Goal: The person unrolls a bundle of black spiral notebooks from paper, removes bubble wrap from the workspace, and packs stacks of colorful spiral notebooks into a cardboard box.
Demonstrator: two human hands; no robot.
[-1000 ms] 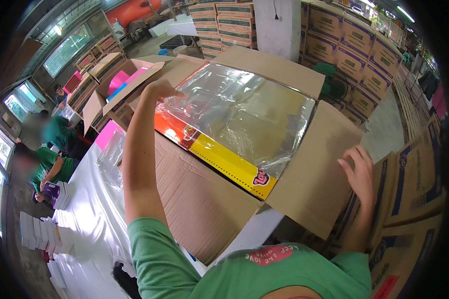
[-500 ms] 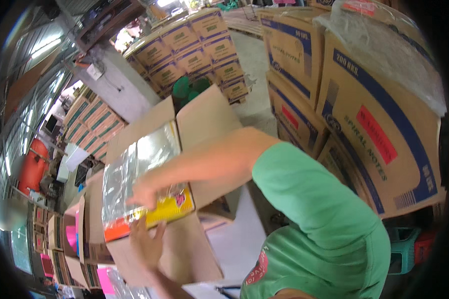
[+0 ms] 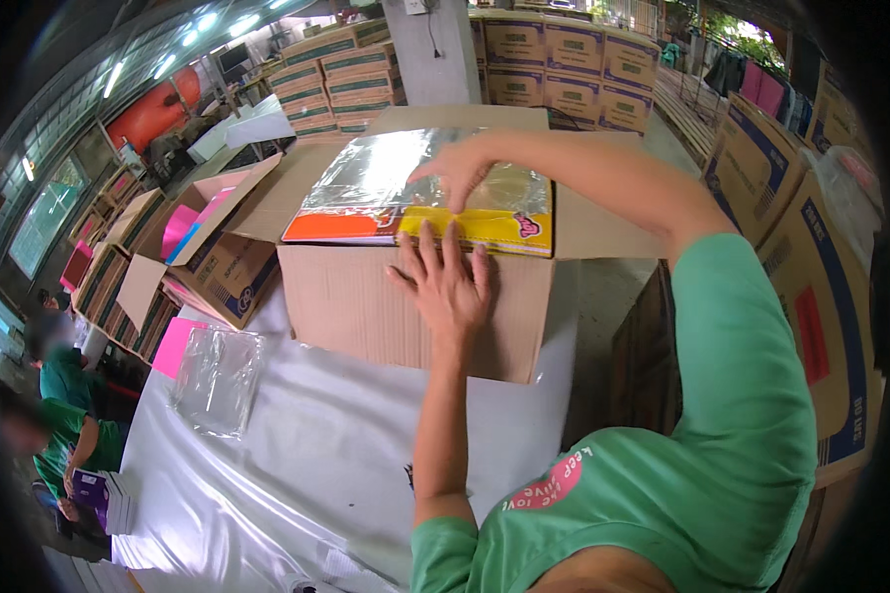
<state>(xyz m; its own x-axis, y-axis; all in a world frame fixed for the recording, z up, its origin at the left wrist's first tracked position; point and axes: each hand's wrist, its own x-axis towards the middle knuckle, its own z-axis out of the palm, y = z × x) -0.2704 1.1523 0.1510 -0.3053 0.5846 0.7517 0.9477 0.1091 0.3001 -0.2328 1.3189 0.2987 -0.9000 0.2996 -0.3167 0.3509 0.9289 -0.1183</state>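
An open cardboard box (image 3: 415, 306) stands on the table, filled to its top with plastic-wrapped notebooks (image 3: 346, 183). Along their near edge run an orange strip and a yellow strip with a pink emblem. My left hand (image 3: 450, 287) lies against the box's front, fingers spread, their tips touching the yellow edge. Just beyond it, my right hand (image 3: 465, 168) is over the clear wrap, thumb and index finger apart. Nothing shows in its grasp; whether it presses on the wrap I cannot tell.
Left of the box stands a smaller open carton (image 3: 222, 272) with pink and blue sheets. A clear plastic packet (image 3: 218, 381) rests on the white table cover (image 3: 366, 435). Stacked cartons (image 3: 811, 287) rise at right. At lower left a co-worker's hand (image 3: 67, 509) is by purple notebooks (image 3: 99, 499).
My view has turned, so the box sits higher and farther right in it. My right hand has shifted away from the near edge, and my left fingers now rest on the yellow edge.
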